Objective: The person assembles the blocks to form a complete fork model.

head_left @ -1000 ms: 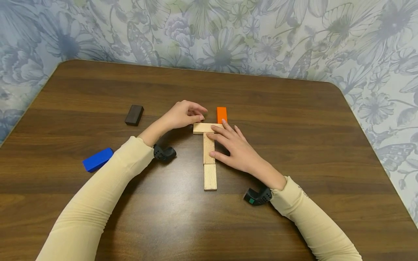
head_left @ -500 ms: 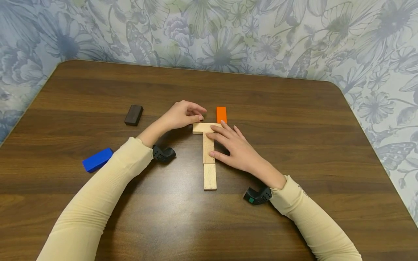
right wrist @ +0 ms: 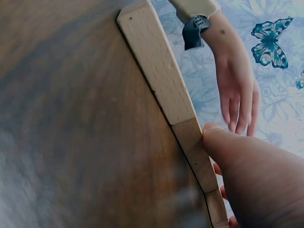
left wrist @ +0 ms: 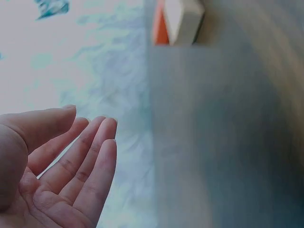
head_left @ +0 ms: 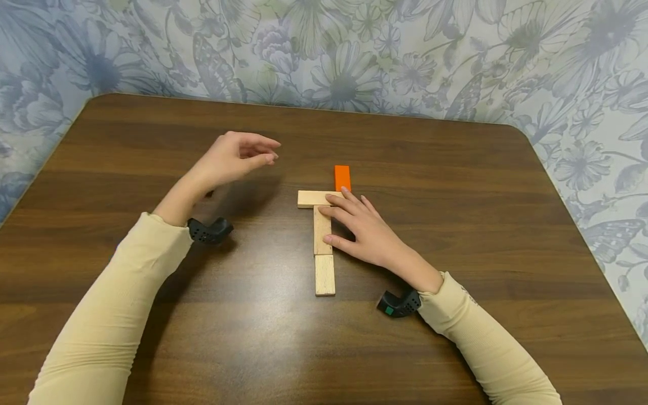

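Calling 12 straight away from me on the table [head_left: 263,349]: my left hand [head_left: 228,160] is hovering in the air at 10 o'clock from the cross block [head_left: 310,198], well apart from it and holding nothing — fingers loosely extended, palm showing in the left wrist view. My right hand [head_left: 372,233] is lying at 3 o'clock from the middle block [head_left: 321,228], fingers spread and nearly straight, pointing to 10. It's gripping nothing: fingertips are resting over the cross block and the middle block's far end, thumb tip sitting at the middle block's 3 o'clock edge

Axes: cross block is running 9 to 3. Middle block is running 12 to 6, far end meeting the cross block; the lower block [head_left: 325,275] is continuing that line at 6, end to end. Orange block [head_left: 342,176] is lying at 1 o'clock from the cross block, axis 12 to 6; a right finger is overlapping its near end, can't tell if it's touching

Key relation, as I'm judging it: right hand is much nearer all four blocks; left is having the cross block at 4, orange just past 3 — and only the cross block's 9 o'clock end is showing uncovered
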Demonstrator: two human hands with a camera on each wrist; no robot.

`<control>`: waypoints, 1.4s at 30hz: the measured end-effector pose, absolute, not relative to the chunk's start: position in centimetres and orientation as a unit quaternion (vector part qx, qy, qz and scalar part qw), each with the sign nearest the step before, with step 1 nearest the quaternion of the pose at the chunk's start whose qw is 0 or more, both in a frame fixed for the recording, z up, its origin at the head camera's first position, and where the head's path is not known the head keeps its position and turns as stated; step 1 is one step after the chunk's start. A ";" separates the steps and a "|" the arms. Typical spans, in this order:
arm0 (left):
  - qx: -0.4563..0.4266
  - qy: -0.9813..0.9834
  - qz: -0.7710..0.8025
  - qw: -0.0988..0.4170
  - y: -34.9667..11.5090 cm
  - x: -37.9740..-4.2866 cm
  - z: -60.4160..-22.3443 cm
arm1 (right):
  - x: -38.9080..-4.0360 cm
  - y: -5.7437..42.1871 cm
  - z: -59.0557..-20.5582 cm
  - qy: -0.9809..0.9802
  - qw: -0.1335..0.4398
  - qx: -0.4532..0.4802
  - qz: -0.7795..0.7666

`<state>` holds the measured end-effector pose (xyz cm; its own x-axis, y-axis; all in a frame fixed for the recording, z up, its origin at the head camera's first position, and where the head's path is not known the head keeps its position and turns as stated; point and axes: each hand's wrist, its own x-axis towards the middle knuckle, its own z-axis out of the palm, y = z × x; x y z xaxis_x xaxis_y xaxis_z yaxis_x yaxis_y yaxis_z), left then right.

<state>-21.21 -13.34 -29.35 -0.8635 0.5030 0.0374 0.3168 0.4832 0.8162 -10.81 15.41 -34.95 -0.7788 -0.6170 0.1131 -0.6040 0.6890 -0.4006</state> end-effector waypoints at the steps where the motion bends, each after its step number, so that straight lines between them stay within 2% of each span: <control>1: 0.231 0.855 0.453 0.100 -14.1 -21.1 -29.0 | -10.8 15.4 -35.0 0.919 0.015 -0.333 -0.213; 7: 0.200 0.836 0.502 0.093 -19.2 -19.9 -27.7 | -10.8 15.2 -35.1 0.917 0.017 -0.332 -0.219; 13: 0.171 0.803 0.562 0.101 -24.2 -17.9 -29.1 | -10.8 15.1 -35.2 0.916 0.018 -0.335 -0.219; 22: 0.144 0.850 0.493 0.119 -29.0 -12.9 -31.5 | -10.6 15.4 -35.4 0.917 0.016 -0.332 -0.219; 28: 0.194 0.853 0.455 0.166 -30.7 -10.5 -32.5 | -10.5 15.4 -35.2 0.916 0.016 -0.330 -0.226; 33: 0.231 0.853 0.434 0.177 -30.6 -9.6 -33.2 | -10.6 15.4 -35.3 0.915 0.016 -0.331 -0.232; 42: 0.286 0.873 0.374 0.129 -30.1 -9.3 -34.2 | -10.6 15.4 -35.3 0.914 0.016 -0.331 -0.234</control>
<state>-9.34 -30.08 -34.20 -0.8033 0.5955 -0.0112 0.4026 0.5567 0.7266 -10.62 15.40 -35.28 -0.7805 -0.6125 0.1249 -0.5972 0.6715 -0.4387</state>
